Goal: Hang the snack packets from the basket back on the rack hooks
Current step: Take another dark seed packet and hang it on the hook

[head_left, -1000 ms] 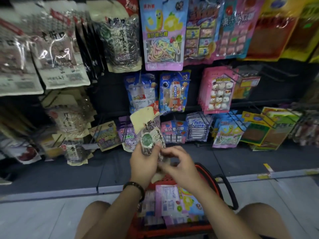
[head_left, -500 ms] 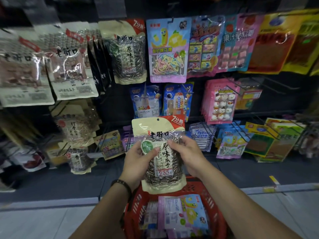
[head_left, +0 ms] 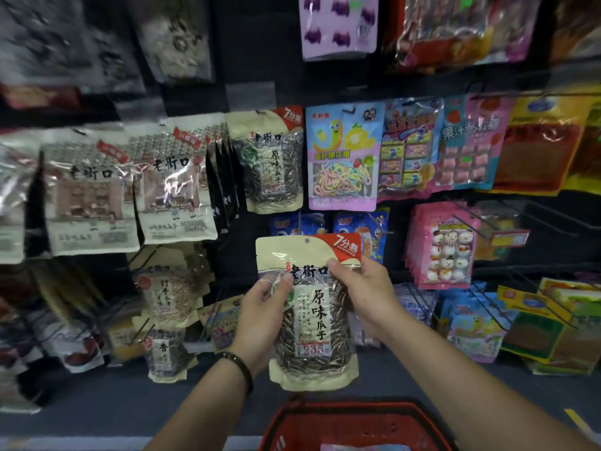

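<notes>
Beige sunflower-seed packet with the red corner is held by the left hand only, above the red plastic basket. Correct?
Not quite. The head view shows both hands on the beige sunflower-seed packet with the red corner: the left hand pinches its left edge and the right hand grips its upper right. The rest stands: it is held above the red plastic basket.

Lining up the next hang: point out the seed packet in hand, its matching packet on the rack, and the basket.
Held seed packet point(head_left: 313, 320): head view, white centre label.
Matching hung packet point(head_left: 260, 183): head view, clear seed window.
Basket point(head_left: 357, 413): head view, far red rim.
</notes>
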A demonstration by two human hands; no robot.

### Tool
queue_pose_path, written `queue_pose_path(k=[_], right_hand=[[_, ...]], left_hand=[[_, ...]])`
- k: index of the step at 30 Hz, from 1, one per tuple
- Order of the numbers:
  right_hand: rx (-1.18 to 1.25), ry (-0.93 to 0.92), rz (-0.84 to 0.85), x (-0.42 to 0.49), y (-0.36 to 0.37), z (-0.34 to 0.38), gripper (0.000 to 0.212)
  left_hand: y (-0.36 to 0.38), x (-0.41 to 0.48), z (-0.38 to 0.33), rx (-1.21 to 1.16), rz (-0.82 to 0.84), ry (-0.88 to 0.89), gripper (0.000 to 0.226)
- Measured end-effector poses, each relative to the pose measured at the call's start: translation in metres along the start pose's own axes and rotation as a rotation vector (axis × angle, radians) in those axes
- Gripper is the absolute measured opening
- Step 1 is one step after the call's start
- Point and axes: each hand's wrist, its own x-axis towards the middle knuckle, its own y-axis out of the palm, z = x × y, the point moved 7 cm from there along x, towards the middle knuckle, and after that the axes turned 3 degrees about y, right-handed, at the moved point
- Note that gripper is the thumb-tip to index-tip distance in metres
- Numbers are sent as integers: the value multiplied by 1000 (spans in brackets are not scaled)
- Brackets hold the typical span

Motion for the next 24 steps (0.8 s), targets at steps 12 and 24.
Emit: queue_pose_path(k=[12,24], right_hand=[[-188,-162,-76,96,81,111,8],[-78,-213,-68,135,129,184,12]], left_hand=[[-18,112,-97,-130,-132,63,44],[-24,151,-197,-14,-177,249,38]])
